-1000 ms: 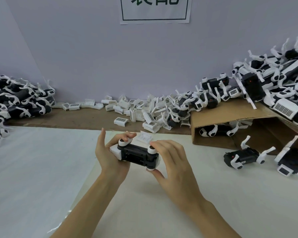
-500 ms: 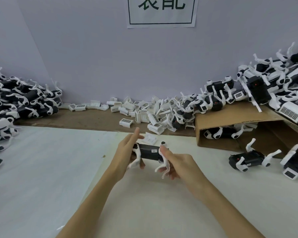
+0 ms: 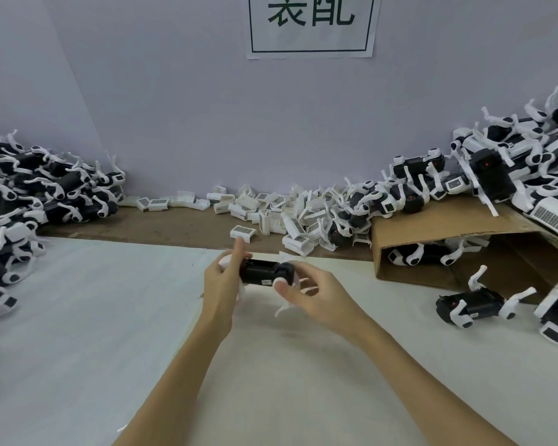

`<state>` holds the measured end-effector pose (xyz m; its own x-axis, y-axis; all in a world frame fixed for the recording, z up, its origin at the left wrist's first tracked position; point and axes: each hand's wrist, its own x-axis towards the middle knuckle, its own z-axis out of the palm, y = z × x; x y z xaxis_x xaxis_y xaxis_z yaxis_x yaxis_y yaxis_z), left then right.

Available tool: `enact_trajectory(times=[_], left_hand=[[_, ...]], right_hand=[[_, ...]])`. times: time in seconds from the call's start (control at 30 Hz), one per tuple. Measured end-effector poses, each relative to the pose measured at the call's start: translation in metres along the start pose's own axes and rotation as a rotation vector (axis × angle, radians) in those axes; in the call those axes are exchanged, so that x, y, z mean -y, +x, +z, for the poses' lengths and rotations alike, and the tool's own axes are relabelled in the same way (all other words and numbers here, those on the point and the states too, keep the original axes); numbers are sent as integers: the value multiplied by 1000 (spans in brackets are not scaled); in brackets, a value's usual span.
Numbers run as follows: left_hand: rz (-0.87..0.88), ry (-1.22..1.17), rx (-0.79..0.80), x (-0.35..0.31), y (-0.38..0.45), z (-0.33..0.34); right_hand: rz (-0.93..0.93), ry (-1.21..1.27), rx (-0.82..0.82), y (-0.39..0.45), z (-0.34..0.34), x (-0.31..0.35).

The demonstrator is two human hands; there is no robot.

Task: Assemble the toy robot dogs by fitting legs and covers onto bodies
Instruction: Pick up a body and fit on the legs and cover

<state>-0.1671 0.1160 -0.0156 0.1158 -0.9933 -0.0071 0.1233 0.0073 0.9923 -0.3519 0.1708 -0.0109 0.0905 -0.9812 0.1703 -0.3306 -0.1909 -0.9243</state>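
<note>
While held above mid-tabletop: dog (image 3: 264,272), black body, white legs blurred. Left hand (image 3: 221,281) gripping one end, right hand (image 3: 306,292) pinching the other. Risk: leg unseated or snapped through twisting; fumble onto tabletop (image 3: 78,317).

We're at a toy assembly bench, factory-style. Evidence: printed sign (image 3: 310,25) with Chinese characters on the plain wall, heaps of identical black-and-white robot dogs (image 3: 42,194) left and right, loose white covers (image 3: 273,210) along the back, a cardboard box (image 3: 432,233) on its side, white sheet (image 3: 78,317) over the table.
</note>
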Motion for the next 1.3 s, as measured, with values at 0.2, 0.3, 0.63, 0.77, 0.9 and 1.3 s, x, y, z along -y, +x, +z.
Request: enact_trajectory(times=[0.2, 0.3, 0.63, 0.77, 0.9, 1.3], left_hand=[[10, -241, -224, -2, 12, -18], [-22, -258, -218, -1, 13, -20], [105, -88, -156, 0, 1, -8], [159, -69, -132, 1, -2, -5], [181, -45, -125, 1, -5, -5], [135, -19, -62, -2, -13, 4]], right_hand=[[-88, -545, -141, 31, 5, -22], [-18, -904, 10, 44, 2, -35], [-248, -782, -194, 22, -13, -45], [-267, -883, 71, 15, -13, -46], [-301, -887, -65, 11, -12, -44], [-192, -303, -448, -33, -21, -34]])
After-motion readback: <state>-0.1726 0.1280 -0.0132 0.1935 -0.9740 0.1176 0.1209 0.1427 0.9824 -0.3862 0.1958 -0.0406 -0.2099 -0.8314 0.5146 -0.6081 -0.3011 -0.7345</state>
